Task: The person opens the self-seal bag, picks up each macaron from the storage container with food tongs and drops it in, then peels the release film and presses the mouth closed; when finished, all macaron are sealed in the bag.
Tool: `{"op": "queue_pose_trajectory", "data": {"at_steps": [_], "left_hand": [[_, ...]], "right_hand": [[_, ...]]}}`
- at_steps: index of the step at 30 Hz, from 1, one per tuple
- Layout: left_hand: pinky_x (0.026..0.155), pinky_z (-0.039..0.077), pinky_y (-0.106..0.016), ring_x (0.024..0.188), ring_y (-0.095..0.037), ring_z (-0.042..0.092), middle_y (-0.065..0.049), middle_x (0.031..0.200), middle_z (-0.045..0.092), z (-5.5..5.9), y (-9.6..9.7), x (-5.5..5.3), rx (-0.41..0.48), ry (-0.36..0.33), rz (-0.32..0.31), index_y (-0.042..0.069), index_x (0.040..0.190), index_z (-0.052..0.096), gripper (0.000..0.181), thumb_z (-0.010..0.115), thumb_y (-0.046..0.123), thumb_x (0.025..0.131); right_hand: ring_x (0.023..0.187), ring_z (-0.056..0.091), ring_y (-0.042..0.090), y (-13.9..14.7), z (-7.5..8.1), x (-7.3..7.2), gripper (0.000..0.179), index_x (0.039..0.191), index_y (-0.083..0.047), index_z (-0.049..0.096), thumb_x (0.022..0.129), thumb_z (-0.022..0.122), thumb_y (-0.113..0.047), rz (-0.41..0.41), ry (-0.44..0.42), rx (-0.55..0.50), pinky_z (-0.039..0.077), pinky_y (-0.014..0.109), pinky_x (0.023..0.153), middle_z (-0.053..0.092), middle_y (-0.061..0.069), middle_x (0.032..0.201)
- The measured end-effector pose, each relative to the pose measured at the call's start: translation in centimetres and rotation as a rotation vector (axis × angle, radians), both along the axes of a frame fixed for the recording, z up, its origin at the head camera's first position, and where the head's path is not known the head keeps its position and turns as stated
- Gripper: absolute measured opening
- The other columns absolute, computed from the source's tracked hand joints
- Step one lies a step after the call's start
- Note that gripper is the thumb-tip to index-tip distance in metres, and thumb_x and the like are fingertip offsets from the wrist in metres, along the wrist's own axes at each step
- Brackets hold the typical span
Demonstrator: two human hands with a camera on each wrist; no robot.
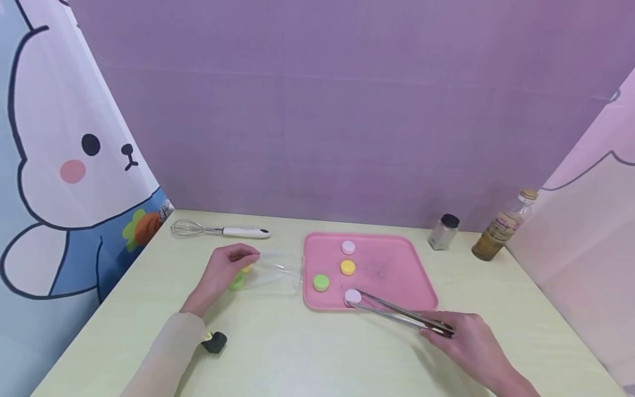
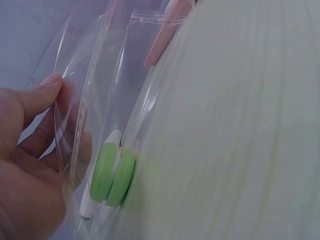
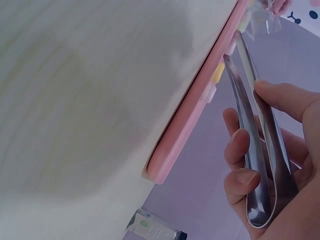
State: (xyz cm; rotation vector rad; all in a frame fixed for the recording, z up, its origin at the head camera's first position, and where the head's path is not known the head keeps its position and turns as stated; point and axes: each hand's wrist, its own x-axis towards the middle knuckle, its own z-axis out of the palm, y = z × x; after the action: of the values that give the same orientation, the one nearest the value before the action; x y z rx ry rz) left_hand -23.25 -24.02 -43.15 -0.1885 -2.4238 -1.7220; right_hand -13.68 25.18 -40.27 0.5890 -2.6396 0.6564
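Note:
My left hand [image 1: 218,271] pinches the edge of a clear plastic bag [image 1: 280,269] left of the pink tray [image 1: 407,270]. Inside the bag a green macaron [image 2: 112,172] stands on edge in the left wrist view, with a bit of yellow behind it. My right hand [image 1: 463,336] grips metal tongs [image 3: 260,135] near their bent end. The tong tips lie on either side of a pale pink macaron [image 1: 353,296] at the tray's front edge. Also on the tray are a green macaron [image 1: 321,283], a yellow macaron [image 1: 348,268] and another pale pink macaron [image 1: 348,247].
A whisk [image 1: 243,232] with a white handle lies at the back left. Behind the tray's right side stand a small black-capped jar [image 1: 443,234] and a corked bottle [image 1: 501,229] of brown liquid. A small black object [image 1: 215,343] is beside my left sleeve. A purple curtain backs the table.

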Motion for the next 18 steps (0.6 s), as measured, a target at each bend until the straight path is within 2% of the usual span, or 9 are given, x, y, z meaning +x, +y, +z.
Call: {"op": "queue_pose_trajectory", "data": {"at_steps": [13,18], "left_hand": [[0.084,0.053,-0.023,0.098,-0.020,0.067,-0.007,0.106,0.074,0.04,0.05,0.03,-0.011,-0.006,0.010,0.002,0.111,0.074,0.023,0.073,0.019,0.096],[0.084,0.053,-0.023,0.098,-0.021,0.067,-0.007,0.106,0.074,0.13,0.00,0.09,-0.010,0.001,0.007,0.001,0.111,0.074,0.023,0.073,0.019,0.096]], "right_hand": [[0.057,0.041,-0.007,0.04,-0.07,0.20,0.028,0.099,-0.025,0.082,0.073,0.091,-0.021,0.005,0.077,0.040,0.035,0.019,0.048,0.071,-0.018,0.079],[0.058,0.043,-0.007,-0.11,0.12,0.21,0.025,0.096,-0.024,0.081,0.073,0.092,-0.020,0.002,0.091,0.036,0.036,0.017,0.049,0.070,-0.019,0.078]]}}
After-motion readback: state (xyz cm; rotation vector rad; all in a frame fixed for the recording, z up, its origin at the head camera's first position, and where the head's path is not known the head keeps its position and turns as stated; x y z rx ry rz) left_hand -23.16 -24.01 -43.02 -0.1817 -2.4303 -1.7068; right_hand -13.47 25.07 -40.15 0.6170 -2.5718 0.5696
